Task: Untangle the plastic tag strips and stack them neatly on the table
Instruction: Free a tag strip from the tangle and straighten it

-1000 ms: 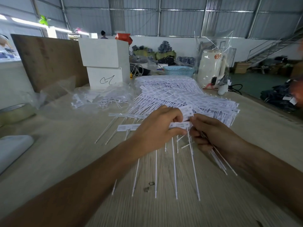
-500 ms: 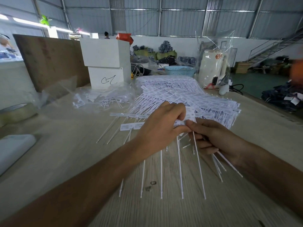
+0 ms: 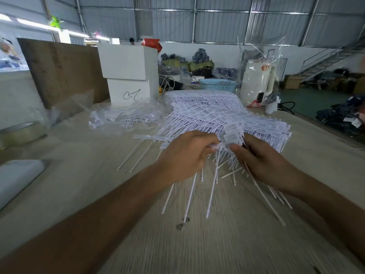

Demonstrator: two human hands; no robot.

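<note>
Both hands meet just in front of the big pile of tag strips (image 3: 227,117), which lies on the wooden table (image 3: 227,244) and is the landmark here. The left hand (image 3: 185,155) is closed, its fingers pressed together around the flat label ends of a small bunch of strips (image 3: 215,175); the right hand (image 3: 262,161) pinches the same bunch from the other side, thumb against fingers, with some thin tails passing under its palm. The held bunch is touching or almost touching the near edge of the pile, I cannot tell which because the picture is blurred. Its label ends point toward the pile and its long thin tails run away from it, toward the person, fanned out and crossing over the table. So the long axis goes from the pile to the person, and pulling apart should probably go sideways, across this axis. Both hands are equally near to the bunch. To the left of the pile lie a few separate strips (image 3: 146,147), and behind these a clear bag (image 3: 122,117) with more strips inside.
</note>
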